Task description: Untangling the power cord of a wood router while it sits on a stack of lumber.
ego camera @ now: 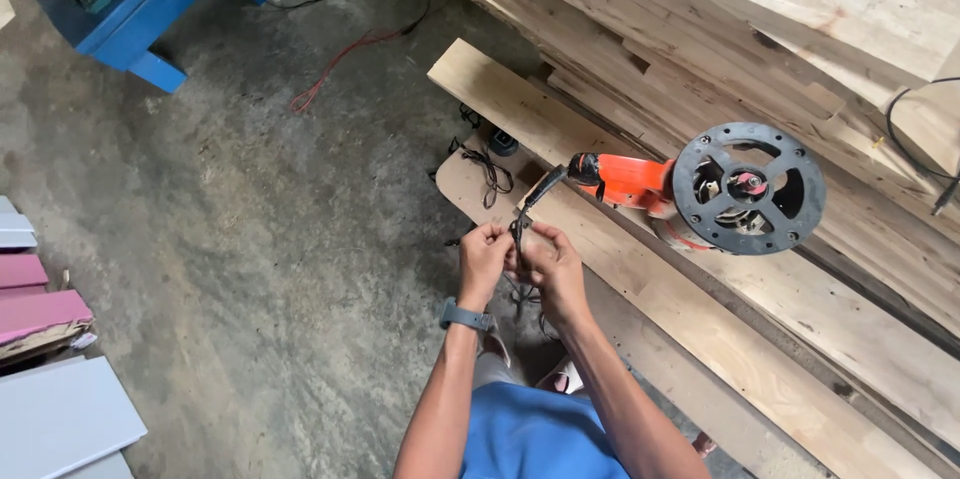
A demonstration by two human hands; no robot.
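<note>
- The fingertips of both hands are pinching a thin black power cord [521,230] between them, just above the near edge of the wooden boards.
- The cord is looking slim, dark and slightly kinked; it is running up and to the right from the fingers to the rear of an orange power router with a round black slotted base plate [700,189].
- The router is lying on its side on the long pale wooden planks [800,319], to the right of the hands and a little farther away.
- The left hand [483,257] is curling closed on the cord, thumb and forefinger meeting at the top; a dark wristwatch [465,316] is sitting on that wrist.
- The right hand [553,267] is touching the left, its fingers folding tight around the same cord.
- Both forearms are reaching forward from the blue shirt [535,434], converging at the hands.
- A grey concrete floor [220,219] is spreading to the left.
</note>
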